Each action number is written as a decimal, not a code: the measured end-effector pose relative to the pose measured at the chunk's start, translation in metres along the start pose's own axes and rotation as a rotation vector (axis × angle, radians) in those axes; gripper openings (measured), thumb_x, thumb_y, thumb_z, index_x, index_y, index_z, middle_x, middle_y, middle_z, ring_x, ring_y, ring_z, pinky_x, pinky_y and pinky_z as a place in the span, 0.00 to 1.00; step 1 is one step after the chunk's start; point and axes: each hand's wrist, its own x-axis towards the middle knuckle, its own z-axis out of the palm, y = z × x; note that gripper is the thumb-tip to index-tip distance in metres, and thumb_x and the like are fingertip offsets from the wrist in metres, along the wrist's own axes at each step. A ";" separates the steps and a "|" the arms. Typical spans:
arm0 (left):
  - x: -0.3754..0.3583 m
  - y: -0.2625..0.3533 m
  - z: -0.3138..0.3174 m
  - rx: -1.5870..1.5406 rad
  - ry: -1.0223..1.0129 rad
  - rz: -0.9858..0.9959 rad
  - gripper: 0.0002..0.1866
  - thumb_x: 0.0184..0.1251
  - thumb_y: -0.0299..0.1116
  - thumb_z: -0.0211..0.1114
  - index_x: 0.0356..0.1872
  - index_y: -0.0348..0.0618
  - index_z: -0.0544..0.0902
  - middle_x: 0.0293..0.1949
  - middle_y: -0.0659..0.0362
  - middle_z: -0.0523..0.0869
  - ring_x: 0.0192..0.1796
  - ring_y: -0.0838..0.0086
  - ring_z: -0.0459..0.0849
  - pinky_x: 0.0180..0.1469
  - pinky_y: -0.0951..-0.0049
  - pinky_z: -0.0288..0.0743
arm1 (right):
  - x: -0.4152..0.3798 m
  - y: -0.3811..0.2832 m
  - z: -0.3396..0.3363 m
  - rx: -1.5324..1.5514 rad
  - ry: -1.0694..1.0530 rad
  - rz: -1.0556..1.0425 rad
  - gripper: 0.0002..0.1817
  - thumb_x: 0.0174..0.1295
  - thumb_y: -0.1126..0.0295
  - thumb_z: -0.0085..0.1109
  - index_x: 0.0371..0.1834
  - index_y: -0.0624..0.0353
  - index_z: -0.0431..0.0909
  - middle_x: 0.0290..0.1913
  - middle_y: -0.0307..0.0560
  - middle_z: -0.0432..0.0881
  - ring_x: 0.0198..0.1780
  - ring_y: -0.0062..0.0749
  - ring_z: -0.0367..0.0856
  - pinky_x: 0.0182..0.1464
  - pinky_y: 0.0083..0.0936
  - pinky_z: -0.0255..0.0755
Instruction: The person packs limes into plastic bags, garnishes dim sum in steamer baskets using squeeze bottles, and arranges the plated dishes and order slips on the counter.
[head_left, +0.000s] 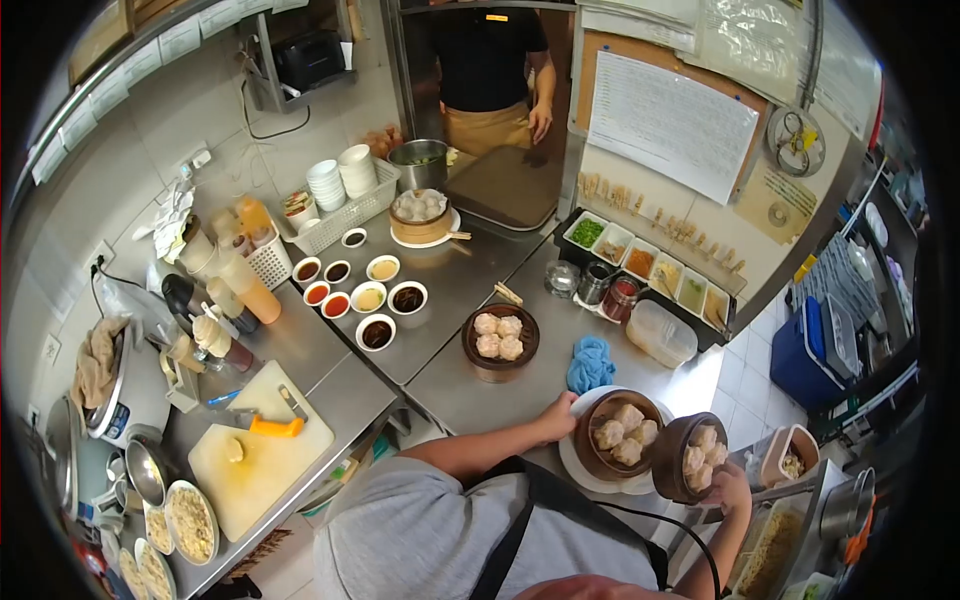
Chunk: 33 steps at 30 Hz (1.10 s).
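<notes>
My left hand (557,416) grips the left rim of a white plate (572,462), on which a bamboo steamer of dumplings (625,436) sits. My right hand (732,486) holds a second steamer of dumplings (704,458), tilted, just right of the plate; its fingers curl round the lower right side. A blue cloth (591,365) lies above the plate. Farther left, a third steamer (500,343) with dumplings stands on the steel counter (450,375), chopsticks beside its upper rim.
Sauce bowls (376,332) stand at centre left, near another steamer (420,215). A cutting board (262,450) with an orange-handled knife (276,427) lies left. Garnish trays (640,262) and a plastic container (661,332) are at right. A person (488,70) stands opposite.
</notes>
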 end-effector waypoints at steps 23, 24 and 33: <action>-0.062 -0.057 -0.083 -0.025 0.308 -0.047 0.16 0.51 0.21 0.53 0.42 0.38 0.62 0.38 0.55 0.71 0.42 0.74 0.70 0.45 0.75 0.65 | 0.045 0.005 0.068 -0.214 -0.046 0.085 0.14 0.41 0.74 0.46 0.30 0.73 0.70 0.21 0.54 0.75 0.15 0.38 0.76 0.15 0.28 0.73; -0.060 -0.054 -0.082 -0.014 0.301 -0.062 0.17 0.51 0.21 0.53 0.43 0.38 0.62 0.39 0.54 0.71 0.43 0.73 0.70 0.46 0.75 0.65 | 0.045 0.005 0.069 -0.225 -0.032 0.084 0.14 0.41 0.74 0.46 0.31 0.73 0.70 0.22 0.54 0.76 0.15 0.38 0.76 0.15 0.28 0.73; -0.050 -0.022 -0.096 0.082 0.144 -0.198 0.19 0.50 0.25 0.51 0.47 0.38 0.64 0.41 0.48 0.73 0.44 0.65 0.73 0.44 0.70 0.67 | 0.037 0.018 0.068 -0.068 0.103 0.210 0.21 0.46 0.69 0.47 0.46 0.65 0.65 0.25 0.48 0.75 0.14 0.36 0.75 0.11 0.25 0.69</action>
